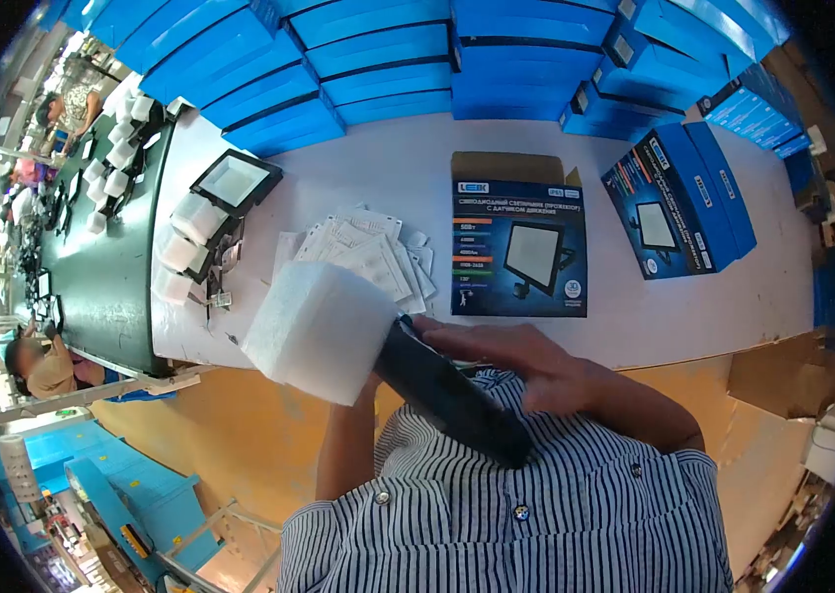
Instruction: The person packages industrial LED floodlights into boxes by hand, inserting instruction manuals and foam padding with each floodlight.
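A black floodlight (452,395), seen edge-on, is held up before the striped shirt, with a white foam block (321,331) at its upper left end. My right hand (526,356) holds the floodlight from the right, its fingers reaching along to the end near the foam. Behind the foam block my left hand is hidden; only the wrist and forearm (346,445) show below it. On the table beyond lie a loose pile of white printed sheets (363,252) and an upright blue-black printed box (519,252) with its cardboard flap raised.
Stacked blue boxes (378,59) line the table's far side. Another printed box (679,203) stands tilted at right. At left are a floodlight (237,182) and foam-fitted pieces (185,247). Beyond the dark green table (101,282), other people (52,371) are at work.
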A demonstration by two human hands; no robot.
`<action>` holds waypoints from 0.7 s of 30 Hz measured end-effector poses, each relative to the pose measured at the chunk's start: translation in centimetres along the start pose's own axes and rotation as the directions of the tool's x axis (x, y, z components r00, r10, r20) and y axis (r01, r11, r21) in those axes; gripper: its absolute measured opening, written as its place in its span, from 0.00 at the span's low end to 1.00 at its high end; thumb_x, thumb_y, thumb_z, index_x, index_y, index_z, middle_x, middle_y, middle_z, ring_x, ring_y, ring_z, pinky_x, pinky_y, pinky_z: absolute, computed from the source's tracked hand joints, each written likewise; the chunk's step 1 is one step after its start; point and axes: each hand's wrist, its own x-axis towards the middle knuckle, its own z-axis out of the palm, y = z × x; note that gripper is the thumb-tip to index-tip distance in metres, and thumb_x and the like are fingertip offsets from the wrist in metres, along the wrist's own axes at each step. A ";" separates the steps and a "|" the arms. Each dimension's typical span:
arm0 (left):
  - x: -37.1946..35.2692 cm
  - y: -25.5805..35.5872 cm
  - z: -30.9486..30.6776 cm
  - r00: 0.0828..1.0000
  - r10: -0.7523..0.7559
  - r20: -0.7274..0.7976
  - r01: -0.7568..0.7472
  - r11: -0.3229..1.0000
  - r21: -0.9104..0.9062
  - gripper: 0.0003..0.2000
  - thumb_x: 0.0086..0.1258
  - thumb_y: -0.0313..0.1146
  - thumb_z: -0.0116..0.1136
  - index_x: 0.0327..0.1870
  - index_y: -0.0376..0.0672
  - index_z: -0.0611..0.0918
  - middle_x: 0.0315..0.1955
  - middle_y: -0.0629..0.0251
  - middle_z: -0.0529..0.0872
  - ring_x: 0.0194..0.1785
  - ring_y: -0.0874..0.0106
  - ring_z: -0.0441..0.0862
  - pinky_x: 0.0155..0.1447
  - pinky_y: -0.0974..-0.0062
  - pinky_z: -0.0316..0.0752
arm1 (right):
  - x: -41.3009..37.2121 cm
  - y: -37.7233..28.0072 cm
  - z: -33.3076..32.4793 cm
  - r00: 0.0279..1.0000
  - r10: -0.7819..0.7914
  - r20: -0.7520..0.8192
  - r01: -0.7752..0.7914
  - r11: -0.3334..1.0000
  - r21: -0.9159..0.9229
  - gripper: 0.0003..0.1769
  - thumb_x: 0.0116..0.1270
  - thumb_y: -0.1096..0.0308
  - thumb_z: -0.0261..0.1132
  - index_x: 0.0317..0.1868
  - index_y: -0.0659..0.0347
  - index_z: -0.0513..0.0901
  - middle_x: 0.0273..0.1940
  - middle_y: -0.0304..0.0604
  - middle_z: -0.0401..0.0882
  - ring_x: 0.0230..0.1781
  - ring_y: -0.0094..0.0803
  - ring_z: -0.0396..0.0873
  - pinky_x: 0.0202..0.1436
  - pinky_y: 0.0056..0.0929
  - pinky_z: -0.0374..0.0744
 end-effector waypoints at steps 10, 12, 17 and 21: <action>5.6 -2.5 3.9 0.901 0.061 -0.429 0.284 0.666 0.690 0.26 0.65 0.54 0.48 0.51 0.38 0.69 0.42 0.60 0.76 0.44 0.66 0.78 0.44 0.67 0.78 | -1.6 -2.3 -4.3 0.765 0.433 -0.477 -0.450 0.889 0.084 0.28 0.48 0.63 0.67 0.49 0.69 0.74 0.38 0.48 0.79 0.36 0.33 0.78 0.44 0.31 0.77; 8.0 -3.2 5.0 0.914 0.004 -0.406 0.334 0.563 0.756 0.28 0.69 0.55 0.39 0.56 0.38 0.67 0.43 0.60 0.76 0.44 0.67 0.78 0.47 0.69 0.76 | -2.8 -1.4 -6.9 0.723 0.418 -0.550 -0.302 0.907 0.292 0.29 0.47 0.64 0.68 0.48 0.71 0.74 0.41 0.49 0.78 0.39 0.33 0.77 0.46 0.31 0.77; 17.1 -4.5 3.6 0.906 -0.046 -0.421 0.421 0.197 0.885 0.33 0.65 0.60 0.41 0.53 0.35 0.74 0.37 0.56 0.82 0.44 0.64 0.77 0.50 0.68 0.70 | -6.6 -4.9 -13.3 0.471 0.171 -0.865 -0.175 0.980 0.098 0.36 0.42 0.66 0.68 0.53 0.73 0.67 0.42 0.53 0.76 0.38 0.38 0.78 0.45 0.33 0.77; 22.5 -8.6 -2.2 0.877 0.059 -0.476 0.468 -0.329 0.820 0.29 0.57 0.54 0.54 0.47 0.34 0.77 0.35 0.54 0.82 0.42 0.63 0.78 0.45 0.69 0.70 | -6.8 -10.3 -14.4 0.558 0.085 -0.826 -0.106 0.994 0.030 0.33 0.40 0.66 0.65 0.51 0.71 0.71 0.40 0.51 0.78 0.37 0.37 0.79 0.43 0.30 0.78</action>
